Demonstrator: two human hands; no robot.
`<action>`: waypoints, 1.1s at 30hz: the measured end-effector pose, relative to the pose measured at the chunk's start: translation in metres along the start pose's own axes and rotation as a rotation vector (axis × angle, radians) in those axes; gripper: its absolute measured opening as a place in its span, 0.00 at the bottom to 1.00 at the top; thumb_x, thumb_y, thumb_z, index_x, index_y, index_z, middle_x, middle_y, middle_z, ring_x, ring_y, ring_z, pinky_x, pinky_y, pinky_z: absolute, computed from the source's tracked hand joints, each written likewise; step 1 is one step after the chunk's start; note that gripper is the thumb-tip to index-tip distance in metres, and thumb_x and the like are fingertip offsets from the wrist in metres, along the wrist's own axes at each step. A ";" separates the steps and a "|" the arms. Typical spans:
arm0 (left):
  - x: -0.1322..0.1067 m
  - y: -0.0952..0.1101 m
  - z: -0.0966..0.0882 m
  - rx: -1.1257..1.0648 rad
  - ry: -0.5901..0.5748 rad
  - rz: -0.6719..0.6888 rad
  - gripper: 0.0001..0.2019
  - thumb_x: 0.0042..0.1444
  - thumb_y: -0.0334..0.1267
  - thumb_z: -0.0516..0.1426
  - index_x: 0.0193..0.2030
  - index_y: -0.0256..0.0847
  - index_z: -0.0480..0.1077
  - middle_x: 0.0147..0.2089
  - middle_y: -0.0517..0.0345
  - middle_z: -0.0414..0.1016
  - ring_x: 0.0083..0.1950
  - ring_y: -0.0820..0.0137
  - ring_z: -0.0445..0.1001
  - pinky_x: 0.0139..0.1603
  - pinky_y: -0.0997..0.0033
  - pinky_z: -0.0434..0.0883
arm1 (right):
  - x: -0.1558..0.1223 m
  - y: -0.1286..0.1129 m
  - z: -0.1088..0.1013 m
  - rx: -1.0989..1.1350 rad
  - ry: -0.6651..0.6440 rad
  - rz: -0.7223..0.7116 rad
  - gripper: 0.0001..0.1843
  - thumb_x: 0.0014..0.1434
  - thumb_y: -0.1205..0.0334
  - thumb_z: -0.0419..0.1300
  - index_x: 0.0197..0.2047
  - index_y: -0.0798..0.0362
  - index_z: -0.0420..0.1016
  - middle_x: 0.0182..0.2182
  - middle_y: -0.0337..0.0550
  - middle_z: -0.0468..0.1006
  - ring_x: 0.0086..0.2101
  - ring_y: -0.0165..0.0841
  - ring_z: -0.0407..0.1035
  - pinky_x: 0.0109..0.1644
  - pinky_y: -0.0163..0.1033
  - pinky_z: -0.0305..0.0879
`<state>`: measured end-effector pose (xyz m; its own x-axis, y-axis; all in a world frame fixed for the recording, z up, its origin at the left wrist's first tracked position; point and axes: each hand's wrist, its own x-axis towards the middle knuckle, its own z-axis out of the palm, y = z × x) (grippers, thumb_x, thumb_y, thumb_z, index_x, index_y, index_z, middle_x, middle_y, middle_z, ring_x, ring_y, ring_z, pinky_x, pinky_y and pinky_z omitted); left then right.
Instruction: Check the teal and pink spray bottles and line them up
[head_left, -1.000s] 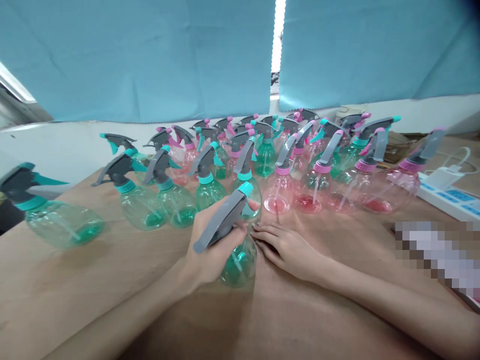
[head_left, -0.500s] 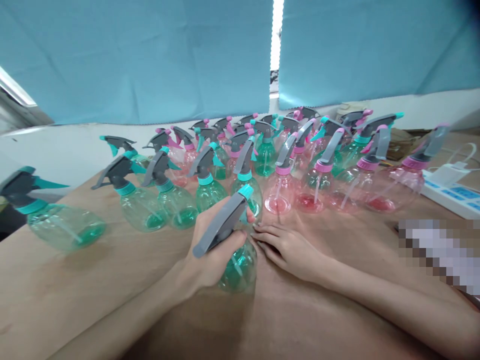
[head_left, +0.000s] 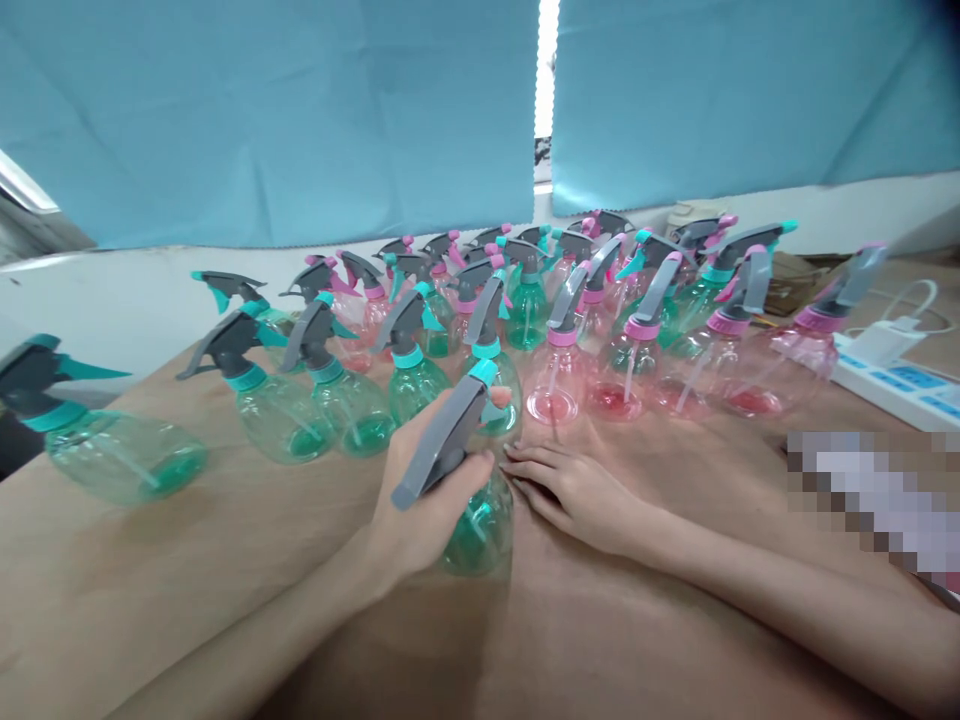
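My left hand [head_left: 427,500] is wrapped round the neck of a clear green spray bottle [head_left: 480,530] with a grey and turquoise trigger head. The bottle stands upright on the brown tabletop [head_left: 600,630], its nozzle facing away from me. Part of its neck is hidden by my fingers. To its right, my right hand [head_left: 577,495] lies flat on the table with fingers stretched out, holding nothing. Just beyond my hands stand a green spray bottle [head_left: 420,385] and a pink spray bottle [head_left: 553,390].
Several more green and pink spray bottles fill the table's far side. Another green bottle [head_left: 124,460] stands apart at the left. A white power strip [head_left: 900,385] with a plugged-in charger is at the right, near a blurred-out patch [head_left: 877,500]. Blue curtains [head_left: 300,120] hang behind.
The view has shifted slightly. My left hand keeps its hold on the green spray bottle, whose head has tilted or turned a little. My right hand stays flat on the table.
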<state>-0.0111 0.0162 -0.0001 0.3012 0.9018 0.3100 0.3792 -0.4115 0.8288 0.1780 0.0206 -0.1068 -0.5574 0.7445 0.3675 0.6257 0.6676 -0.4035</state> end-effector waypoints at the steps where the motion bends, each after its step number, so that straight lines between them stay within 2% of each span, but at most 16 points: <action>1: 0.000 0.002 0.001 -0.022 0.006 0.005 0.19 0.51 0.28 0.54 0.50 0.44 0.70 0.40 0.60 0.77 0.35 0.68 0.76 0.34 0.71 0.73 | 0.000 0.000 0.000 0.000 -0.004 0.002 0.19 0.66 0.65 0.49 0.57 0.52 0.69 0.55 0.46 0.73 0.55 0.38 0.66 0.59 0.49 0.64; 3: 0.001 0.004 0.001 -0.062 -0.003 0.000 0.19 0.50 0.27 0.55 0.50 0.43 0.69 0.47 0.58 0.76 0.44 0.67 0.76 0.43 0.70 0.73 | 0.000 0.000 0.000 0.002 -0.006 0.009 0.19 0.66 0.65 0.48 0.57 0.52 0.69 0.55 0.45 0.73 0.55 0.38 0.66 0.59 0.49 0.64; 5: 0.001 0.005 0.000 -0.072 -0.016 0.000 0.19 0.51 0.27 0.55 0.50 0.42 0.69 0.49 0.58 0.75 0.46 0.68 0.76 0.47 0.71 0.73 | 0.000 0.000 0.000 0.011 -0.008 0.015 0.19 0.66 0.64 0.48 0.57 0.52 0.70 0.55 0.45 0.73 0.55 0.38 0.66 0.59 0.49 0.64; 10: 0.002 0.001 -0.001 -0.029 -0.025 0.009 0.17 0.53 0.28 0.54 0.50 0.43 0.69 0.47 0.59 0.76 0.37 0.72 0.76 0.42 0.72 0.73 | 0.001 0.000 -0.001 0.024 -0.002 0.012 0.19 0.65 0.65 0.49 0.57 0.52 0.70 0.54 0.45 0.74 0.55 0.38 0.66 0.59 0.48 0.64; 14: 0.003 -0.003 0.001 -0.006 -0.011 0.020 0.18 0.53 0.27 0.53 0.50 0.44 0.68 0.44 0.61 0.76 0.36 0.72 0.75 0.43 0.71 0.73 | 0.001 0.000 0.000 0.021 0.006 0.002 0.18 0.65 0.66 0.50 0.56 0.52 0.71 0.53 0.45 0.75 0.54 0.38 0.67 0.59 0.47 0.64; 20: 0.003 -0.001 0.003 -0.001 0.018 0.027 0.18 0.51 0.27 0.53 0.49 0.43 0.69 0.37 0.63 0.74 0.31 0.74 0.73 0.36 0.73 0.73 | 0.001 0.002 0.003 0.017 0.031 0.002 0.18 0.64 0.66 0.51 0.56 0.50 0.71 0.52 0.46 0.76 0.52 0.39 0.69 0.56 0.48 0.66; 22: 0.003 0.001 0.004 -0.008 0.028 0.030 0.18 0.51 0.27 0.53 0.49 0.43 0.69 0.38 0.61 0.75 0.34 0.72 0.75 0.39 0.72 0.74 | 0.001 0.002 0.003 0.013 0.031 -0.001 0.19 0.64 0.67 0.51 0.56 0.50 0.71 0.52 0.46 0.76 0.52 0.39 0.69 0.56 0.48 0.66; 25: 0.003 0.003 0.005 -0.025 0.059 0.036 0.19 0.52 0.27 0.53 0.51 0.42 0.68 0.48 0.57 0.75 0.45 0.69 0.77 0.47 0.71 0.73 | 0.002 0.001 0.002 0.006 0.033 -0.007 0.18 0.64 0.67 0.51 0.56 0.50 0.71 0.52 0.46 0.76 0.53 0.39 0.68 0.56 0.48 0.66; 27: 0.003 0.003 0.006 -0.031 0.069 0.031 0.20 0.52 0.27 0.52 0.52 0.42 0.67 0.52 0.56 0.74 0.50 0.68 0.76 0.50 0.71 0.73 | 0.002 0.001 0.002 0.006 0.033 -0.005 0.18 0.64 0.67 0.51 0.56 0.50 0.71 0.52 0.46 0.76 0.53 0.39 0.68 0.56 0.48 0.66; 33: 0.003 0.001 0.007 -0.020 0.078 0.014 0.21 0.51 0.29 0.53 0.53 0.41 0.69 0.49 0.55 0.76 0.48 0.66 0.76 0.49 0.68 0.73 | 0.002 -0.001 0.000 -0.004 0.012 0.004 0.18 0.64 0.66 0.51 0.55 0.54 0.71 0.52 0.47 0.75 0.53 0.39 0.68 0.57 0.47 0.65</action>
<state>-0.0037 0.0177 -0.0018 0.2365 0.9040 0.3562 0.3580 -0.4219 0.8330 0.1765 0.0212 -0.1059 -0.5485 0.7469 0.3760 0.6298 0.6648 -0.4018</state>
